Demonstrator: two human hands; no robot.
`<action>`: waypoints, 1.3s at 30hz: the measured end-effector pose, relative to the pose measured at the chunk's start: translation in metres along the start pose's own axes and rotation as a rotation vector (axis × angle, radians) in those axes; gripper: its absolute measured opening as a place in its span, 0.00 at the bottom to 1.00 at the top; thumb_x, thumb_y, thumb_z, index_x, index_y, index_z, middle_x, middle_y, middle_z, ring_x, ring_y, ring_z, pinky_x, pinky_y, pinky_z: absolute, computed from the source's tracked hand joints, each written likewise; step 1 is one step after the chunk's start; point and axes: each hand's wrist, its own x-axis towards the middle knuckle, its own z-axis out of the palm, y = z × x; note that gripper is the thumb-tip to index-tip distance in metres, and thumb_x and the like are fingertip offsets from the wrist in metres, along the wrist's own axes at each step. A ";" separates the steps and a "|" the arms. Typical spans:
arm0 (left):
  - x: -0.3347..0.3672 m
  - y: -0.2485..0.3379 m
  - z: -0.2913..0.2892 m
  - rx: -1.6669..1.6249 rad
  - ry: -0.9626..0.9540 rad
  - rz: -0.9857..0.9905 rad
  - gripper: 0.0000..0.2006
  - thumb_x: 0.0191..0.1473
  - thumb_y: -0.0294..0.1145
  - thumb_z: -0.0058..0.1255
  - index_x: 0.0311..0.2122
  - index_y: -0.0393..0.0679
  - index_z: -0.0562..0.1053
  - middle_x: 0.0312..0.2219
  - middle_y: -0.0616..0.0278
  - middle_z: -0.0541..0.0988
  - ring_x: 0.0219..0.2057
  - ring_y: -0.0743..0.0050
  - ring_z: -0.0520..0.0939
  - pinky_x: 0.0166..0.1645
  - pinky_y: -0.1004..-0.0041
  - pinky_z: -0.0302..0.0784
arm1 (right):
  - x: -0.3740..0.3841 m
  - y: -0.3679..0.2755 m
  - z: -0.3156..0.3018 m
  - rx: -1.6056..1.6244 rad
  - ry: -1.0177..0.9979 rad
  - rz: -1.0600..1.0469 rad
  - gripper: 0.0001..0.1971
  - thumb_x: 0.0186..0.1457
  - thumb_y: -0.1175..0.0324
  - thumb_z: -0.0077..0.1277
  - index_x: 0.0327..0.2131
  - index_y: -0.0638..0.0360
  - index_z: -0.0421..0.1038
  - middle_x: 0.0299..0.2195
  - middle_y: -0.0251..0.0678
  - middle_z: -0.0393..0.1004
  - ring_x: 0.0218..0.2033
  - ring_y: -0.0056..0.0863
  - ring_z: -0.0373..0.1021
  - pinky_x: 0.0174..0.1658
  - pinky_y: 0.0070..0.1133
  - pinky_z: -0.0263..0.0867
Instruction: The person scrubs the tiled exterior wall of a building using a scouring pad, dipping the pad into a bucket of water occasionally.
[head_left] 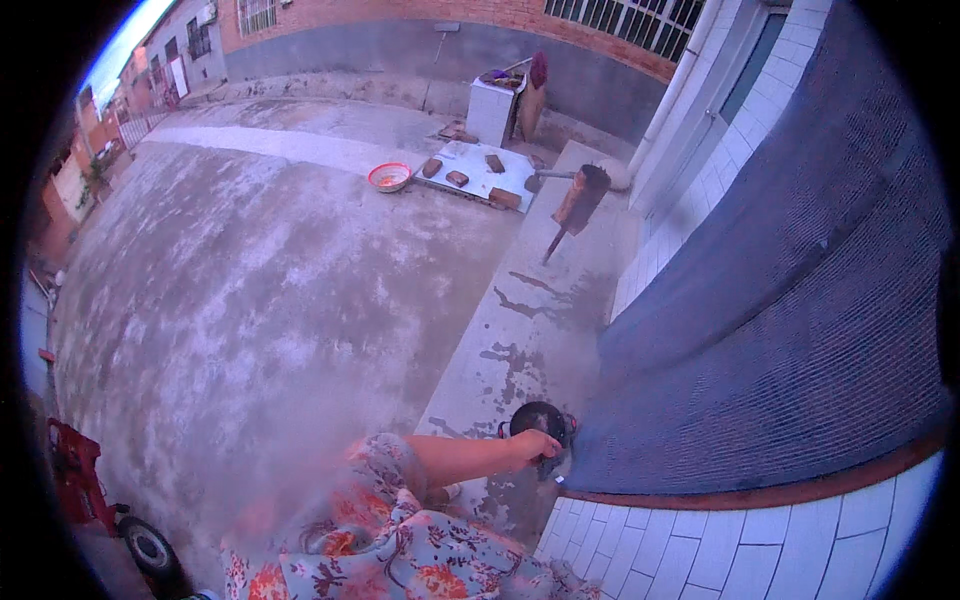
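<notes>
A dark round pot [540,415] with small handles at its sides stands on the wet concrete step beside the hanging dark netting. My left hand [538,444] is at its near rim, the arm stretched out to the right from a floral sleeve. Its fingers look curled together, partly over the pot. Whatever they may hold is too small and dark to make out. Floral clothing [420,560] fills the bottom of the view. My right hand does not show.
Dark netting [760,330] hangs along the right, above white tiles [720,545]. Ahead on the step stands a rusty metal piece [580,200]. Bricks weigh down a pale sheet [475,165], with a red-rimmed basin [389,178] beside it. A red wheeled machine [80,480] is at lower left.
</notes>
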 end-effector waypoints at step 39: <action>0.098 0.025 0.102 0.869 -0.602 -0.458 0.18 0.48 0.35 0.46 0.43 0.35 0.68 0.39 0.57 0.74 0.40 0.59 0.74 0.50 0.64 0.66 | 0.111 0.048 -0.282 -0.713 0.483 0.212 0.15 0.43 0.70 0.50 0.39 0.56 0.68 0.41 0.50 0.63 0.42 0.46 0.64 0.44 0.36 0.62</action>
